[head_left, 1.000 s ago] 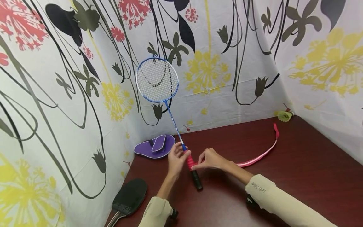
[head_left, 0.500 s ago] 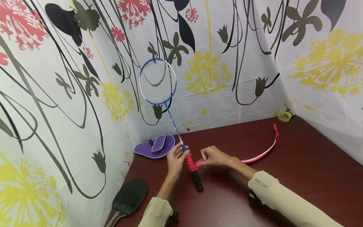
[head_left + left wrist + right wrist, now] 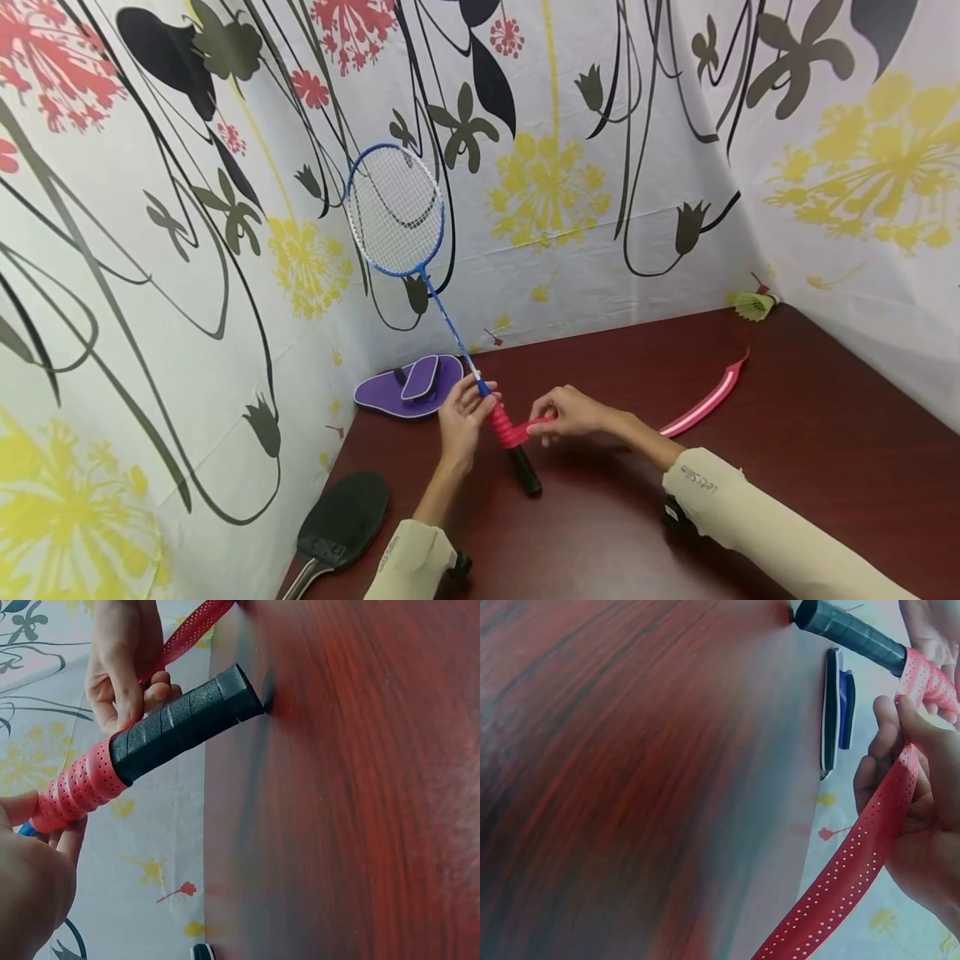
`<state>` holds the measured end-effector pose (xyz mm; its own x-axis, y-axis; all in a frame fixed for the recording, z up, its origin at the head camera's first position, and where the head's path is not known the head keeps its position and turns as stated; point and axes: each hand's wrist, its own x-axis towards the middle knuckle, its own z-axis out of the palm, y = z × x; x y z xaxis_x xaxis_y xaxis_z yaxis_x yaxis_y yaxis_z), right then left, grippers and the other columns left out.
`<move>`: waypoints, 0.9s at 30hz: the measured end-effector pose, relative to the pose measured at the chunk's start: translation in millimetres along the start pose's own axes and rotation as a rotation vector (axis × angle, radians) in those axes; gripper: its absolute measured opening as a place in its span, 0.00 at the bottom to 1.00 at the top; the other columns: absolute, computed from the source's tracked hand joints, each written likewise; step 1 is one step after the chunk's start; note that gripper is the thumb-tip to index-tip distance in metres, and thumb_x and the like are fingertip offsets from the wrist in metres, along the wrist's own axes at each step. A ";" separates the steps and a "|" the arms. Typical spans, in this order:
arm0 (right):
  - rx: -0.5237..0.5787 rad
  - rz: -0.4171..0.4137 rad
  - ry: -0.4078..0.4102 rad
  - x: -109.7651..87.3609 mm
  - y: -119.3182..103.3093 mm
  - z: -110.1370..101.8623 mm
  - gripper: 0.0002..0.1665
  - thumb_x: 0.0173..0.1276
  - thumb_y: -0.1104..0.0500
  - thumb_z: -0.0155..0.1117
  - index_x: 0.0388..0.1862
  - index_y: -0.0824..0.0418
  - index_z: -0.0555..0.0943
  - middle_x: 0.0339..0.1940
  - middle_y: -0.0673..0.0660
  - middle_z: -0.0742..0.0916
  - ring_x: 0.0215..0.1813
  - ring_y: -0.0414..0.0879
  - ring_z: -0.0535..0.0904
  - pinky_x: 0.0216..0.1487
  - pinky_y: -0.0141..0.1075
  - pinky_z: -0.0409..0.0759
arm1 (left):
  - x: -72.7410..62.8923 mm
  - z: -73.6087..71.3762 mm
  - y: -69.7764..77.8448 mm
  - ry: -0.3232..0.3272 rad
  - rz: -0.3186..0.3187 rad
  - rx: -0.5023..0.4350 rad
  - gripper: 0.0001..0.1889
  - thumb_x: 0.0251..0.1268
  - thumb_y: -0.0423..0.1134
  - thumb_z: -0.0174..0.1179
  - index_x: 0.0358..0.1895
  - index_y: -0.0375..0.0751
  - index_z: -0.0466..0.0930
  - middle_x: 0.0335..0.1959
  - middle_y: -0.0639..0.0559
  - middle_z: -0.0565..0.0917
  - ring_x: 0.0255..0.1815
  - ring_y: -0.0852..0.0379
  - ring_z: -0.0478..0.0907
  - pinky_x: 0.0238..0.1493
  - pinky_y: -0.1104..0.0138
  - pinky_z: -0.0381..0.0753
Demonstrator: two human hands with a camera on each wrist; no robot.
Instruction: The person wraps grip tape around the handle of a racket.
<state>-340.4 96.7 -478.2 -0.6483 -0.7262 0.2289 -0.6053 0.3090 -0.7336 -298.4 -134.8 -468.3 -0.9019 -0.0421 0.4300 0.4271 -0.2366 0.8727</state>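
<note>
A blue and white badminton racket (image 3: 396, 210) leans up and to the left, its head in front of the patterned cloth. My left hand (image 3: 461, 421) pinches it at the top of the handle. Perforated red grip tape (image 3: 80, 784) is wound round the upper handle, while the lower black handle (image 3: 176, 724) shows bare of it. My right hand (image 3: 573, 414) pinches the tape beside the handle, and a short taut stretch runs between them. From that hand the loose tape (image 3: 840, 889) trails away, curving right over the table in the head view.
A purple paddle case (image 3: 408, 387) lies at the back left of the dark red table (image 3: 600, 525). A black table tennis paddle (image 3: 345, 517) lies at the left edge. A yellow shuttlecock (image 3: 753, 306) sits in the far right corner. Flowered cloth (image 3: 637, 183) walls the table.
The racket head has swung left and turned slightly. My right hand has drawn a little away from the handle with the tape, and the loose tail has shifted and twisted.
</note>
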 end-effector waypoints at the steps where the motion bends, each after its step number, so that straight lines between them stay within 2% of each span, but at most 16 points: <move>1: -0.022 -0.005 0.000 0.3 0.0 -0.8 0.07 0.72 0.52 0.72 0.37 0.54 0.89 0.24 0.48 0.90 0.28 0.50 0.89 0.29 0.33 0.85 | 0.6 0.2 0.2 -0.009 -0.004 0.006 0.25 0.65 0.19 0.64 0.66 0.28 0.73 0.52 0.23 0.83 0.44 0.50 0.88 0.48 0.61 0.88; 5: -0.090 -0.040 0.007 2.3 -1.5 -1.8 0.07 0.71 0.53 0.73 0.33 0.53 0.89 0.30 0.49 0.91 0.33 0.41 0.87 0.36 0.31 0.84 | 2.6 1.2 0.6 -0.047 -0.004 0.051 0.24 0.67 0.21 0.63 0.67 0.28 0.74 0.52 0.24 0.84 0.48 0.51 0.87 0.49 0.65 0.87; 8: -0.105 -0.055 0.005 4.5 -3.3 0.1 0.07 0.71 0.54 0.73 0.33 0.55 0.89 0.32 0.49 0.91 0.36 0.37 0.86 0.40 0.31 0.84 | 3.7 1.5 0.3 -0.066 -0.005 0.093 0.24 0.69 0.21 0.62 0.68 0.29 0.74 0.53 0.24 0.84 0.53 0.47 0.85 0.50 0.68 0.85; 10: -0.097 -0.055 -0.001 5.9 -5.1 2.3 0.08 0.72 0.55 0.72 0.33 0.56 0.88 0.32 0.49 0.91 0.36 0.37 0.85 0.40 0.32 0.84 | 4.3 1.3 -0.2 -0.075 -0.013 0.113 0.24 0.70 0.21 0.61 0.69 0.30 0.74 0.55 0.25 0.83 0.56 0.47 0.83 0.52 0.70 0.83; 13: -0.093 -0.043 -0.009 7.9 -7.6 5.9 0.09 0.72 0.54 0.72 0.32 0.55 0.87 0.32 0.50 0.90 0.34 0.37 0.84 0.39 0.31 0.83 | 4.0 0.8 -0.3 -0.083 -0.036 0.120 0.26 0.71 0.20 0.58 0.71 0.30 0.71 0.57 0.25 0.82 0.55 0.50 0.84 0.55 0.69 0.83; 16: -0.095 -0.033 -0.012 9.5 -9.6 8.8 0.09 0.72 0.54 0.72 0.32 0.57 0.87 0.31 0.52 0.90 0.33 0.39 0.83 0.38 0.30 0.81 | 3.2 -0.4 -0.7 -0.081 -0.054 0.097 0.27 0.72 0.19 0.55 0.73 0.28 0.69 0.58 0.26 0.82 0.53 0.54 0.85 0.57 0.67 0.83; 18: -0.095 -0.033 -0.010 9.9 -10.7 10.0 0.10 0.72 0.54 0.72 0.32 0.59 0.88 0.31 0.54 0.90 0.33 0.40 0.83 0.38 0.30 0.80 | 2.9 -1.6 -1.4 -0.077 -0.064 0.075 0.27 0.72 0.19 0.55 0.74 0.27 0.68 0.56 0.30 0.83 0.52 0.55 0.85 0.58 0.66 0.83; 20: -0.099 -0.030 -0.008 10.1 -11.8 10.0 0.11 0.72 0.54 0.72 0.33 0.59 0.88 0.31 0.55 0.91 0.33 0.41 0.82 0.38 0.30 0.80 | 2.8 -2.8 -1.9 -0.077 -0.069 0.049 0.28 0.72 0.19 0.53 0.74 0.27 0.67 0.56 0.27 0.81 0.54 0.48 0.85 0.57 0.65 0.83; 21: -0.102 -0.028 -0.006 10.2 -12.3 9.9 0.11 0.72 0.53 0.72 0.32 0.59 0.88 0.31 0.55 0.91 0.33 0.41 0.82 0.38 0.30 0.80 | 2.8 -3.4 -2.2 -0.077 -0.069 0.040 0.28 0.72 0.19 0.53 0.74 0.26 0.67 0.56 0.28 0.80 0.54 0.47 0.85 0.57 0.65 0.83; 25: -0.103 -0.028 0.001 10.4 -12.8 9.3 0.11 0.72 0.52 0.73 0.31 0.56 0.88 0.30 0.50 0.90 0.32 0.38 0.81 0.38 0.30 0.80 | 1.8 -4.3 -2.3 -0.074 -0.065 -0.020 0.28 0.72 0.18 0.49 0.74 0.24 0.64 0.59 0.17 0.73 0.54 0.44 0.84 0.57 0.63 0.84; 27: -0.105 -0.030 0.010 10.5 -12.0 9.7 0.11 0.71 0.51 0.73 0.30 0.54 0.88 0.29 0.47 0.89 0.32 0.37 0.80 0.37 0.30 0.80 | 0.6 -3.9 -2.9 -0.055 -0.063 -0.058 0.28 0.70 0.17 0.48 0.73 0.23 0.63 0.59 0.19 0.75 0.53 0.48 0.85 0.57 0.61 0.85</move>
<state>-335.5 79.5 -473.2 -0.6336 -0.7300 0.2564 -0.6690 0.3504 -0.6555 -300.4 -137.9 -471.4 -0.9213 0.0279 0.3878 0.3634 -0.2931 0.8843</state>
